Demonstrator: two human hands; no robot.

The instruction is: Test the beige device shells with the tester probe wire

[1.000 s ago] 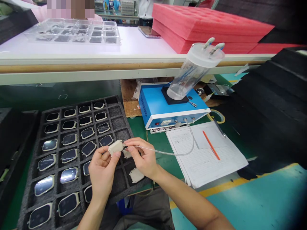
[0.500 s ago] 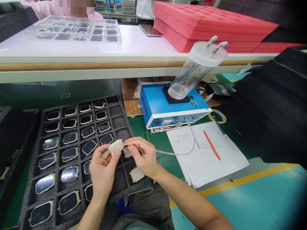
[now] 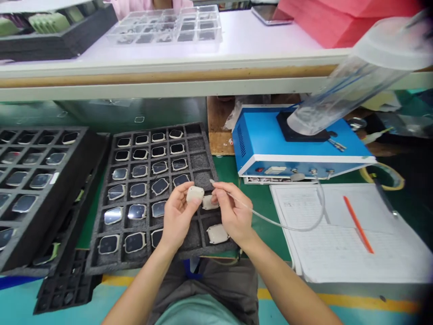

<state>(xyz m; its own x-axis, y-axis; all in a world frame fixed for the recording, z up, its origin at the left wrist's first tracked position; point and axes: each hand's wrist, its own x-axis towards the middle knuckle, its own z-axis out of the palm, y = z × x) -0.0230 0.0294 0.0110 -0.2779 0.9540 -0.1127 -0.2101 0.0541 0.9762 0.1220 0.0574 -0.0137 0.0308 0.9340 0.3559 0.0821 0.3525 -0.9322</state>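
Observation:
My left hand (image 3: 176, 221) is closed on a cream watch case (image 3: 195, 194), pinched between thumb and fingers, with its plain side toward me. In my right hand (image 3: 235, 215), a thin clear tube (image 3: 270, 222) is gripped near its end, and the tip points up, apart from the case. Below both hands lies a dark foam tray (image 3: 202, 160) with square pockets. Several watches with black screens (image 3: 140, 171) fill its left columns. Two cream watch cases, one of them a case (image 3: 217, 234) at the near right corner, sit plain side up in the right column.
The tube leads to a blue machine (image 3: 260, 135) with a clear cylinder (image 3: 334, 97) on top. Written sheets (image 3: 304, 243) and an orange pen (image 3: 358, 224) lie at right. Another foam tray stack (image 3: 64, 194) stands left. A white shelf (image 3: 243, 38) runs above, with a person behind it.
The tube's tip has come away from the watch case, and my hands are further apart. The case is turned differently. My view has swung left, bringing the left tray stack into sight.

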